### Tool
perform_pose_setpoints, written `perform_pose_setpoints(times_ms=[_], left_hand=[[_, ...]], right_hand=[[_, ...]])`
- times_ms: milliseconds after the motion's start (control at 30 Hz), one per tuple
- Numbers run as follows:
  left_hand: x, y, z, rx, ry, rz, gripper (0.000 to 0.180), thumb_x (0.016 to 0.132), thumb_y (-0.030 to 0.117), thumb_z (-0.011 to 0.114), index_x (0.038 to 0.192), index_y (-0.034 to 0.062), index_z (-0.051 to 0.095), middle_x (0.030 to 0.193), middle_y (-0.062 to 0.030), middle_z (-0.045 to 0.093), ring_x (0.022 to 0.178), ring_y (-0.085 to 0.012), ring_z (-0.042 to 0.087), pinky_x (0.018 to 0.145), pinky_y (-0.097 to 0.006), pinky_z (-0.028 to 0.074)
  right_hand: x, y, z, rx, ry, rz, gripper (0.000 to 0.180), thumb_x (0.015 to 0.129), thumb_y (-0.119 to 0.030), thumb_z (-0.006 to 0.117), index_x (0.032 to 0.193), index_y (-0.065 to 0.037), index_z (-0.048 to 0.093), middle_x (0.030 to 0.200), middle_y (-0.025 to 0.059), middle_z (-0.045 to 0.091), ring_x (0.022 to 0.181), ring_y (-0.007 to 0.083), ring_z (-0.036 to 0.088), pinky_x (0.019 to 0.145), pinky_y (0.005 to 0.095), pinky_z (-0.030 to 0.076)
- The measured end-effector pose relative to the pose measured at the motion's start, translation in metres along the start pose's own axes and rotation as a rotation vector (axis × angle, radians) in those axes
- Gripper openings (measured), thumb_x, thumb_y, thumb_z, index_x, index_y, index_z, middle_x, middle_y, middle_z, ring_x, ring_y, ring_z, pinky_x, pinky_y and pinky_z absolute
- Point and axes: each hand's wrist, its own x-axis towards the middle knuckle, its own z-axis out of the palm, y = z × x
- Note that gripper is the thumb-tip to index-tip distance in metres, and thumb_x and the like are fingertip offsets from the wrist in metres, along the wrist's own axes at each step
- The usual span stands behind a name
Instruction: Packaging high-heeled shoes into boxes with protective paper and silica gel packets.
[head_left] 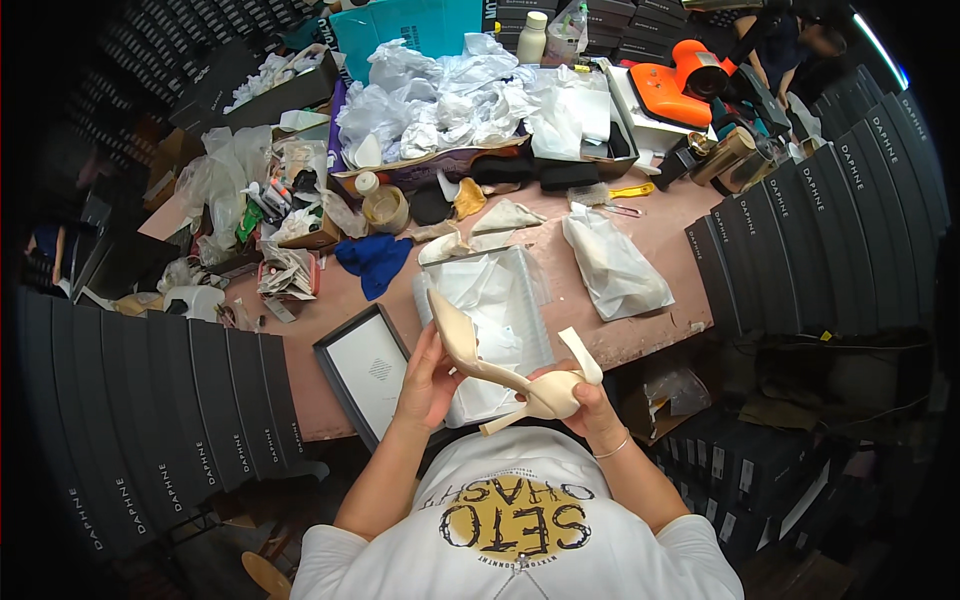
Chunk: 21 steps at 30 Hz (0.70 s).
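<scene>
Cream high-heeled footwear [457, 335] is held up between my two hands; the parts overlap, so I cannot tell if it is one shoe or two. My left hand [428, 380] has its fingers closed round the left end. At the other end, my right hand [594, 412] grips the twisted upper, where a pale strap-like piece [580, 354] sticks up and a slim piece like a heel [502, 420] points down-left. Directly beneath lies an open shoebox [535, 310] lined with white tissue paper [485, 290]. Left of it rests a dark-edged box lid [365, 365], white inside.
Stacked dark shoeboxes flank me on the left [150, 400] and right [800, 220]. A white wrapped bundle [615, 265] lies right of the open box, a blue cloth [373, 262] to its left. Behind are a jar [385, 210], crumpled paper [440, 100] and an orange tool [668, 95].
</scene>
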Motion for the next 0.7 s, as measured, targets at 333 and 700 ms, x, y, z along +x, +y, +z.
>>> perform_pose_setpoints(times_ms=[333,700], left_hand=[[0.01,0.008,-0.016,0.124,0.315,0.196,0.055,0.094,0.017,0.054,0.142,0.0091,0.027,0.127,-0.0101,0.045,0.111,-0.0192,0.049,0.095,-0.038,0.041],[-0.002,-0.018,0.007,0.582,0.125,0.225,0.039,0.09,0.012,0.061,0.126,0.0003,0.048,0.12,-0.0097,0.05,0.103,-0.0157,0.055,0.089,-0.028,0.047]], right_hand=[[0.011,-0.037,-0.001,-1.09,-0.178,-0.026,0.064,0.077,-0.035,0.074,0.125,-0.001,0.05,0.137,0.0258,0.043,0.126,0.0374,0.044,0.103,0.0401,0.037],[0.105,-0.096,-0.225,-2.175,0.471,0.253,0.044,0.076,-0.03,0.07,0.111,-0.005,0.061,0.109,0.0157,0.063,0.103,0.0332,0.059,0.09,0.0515,0.041]])
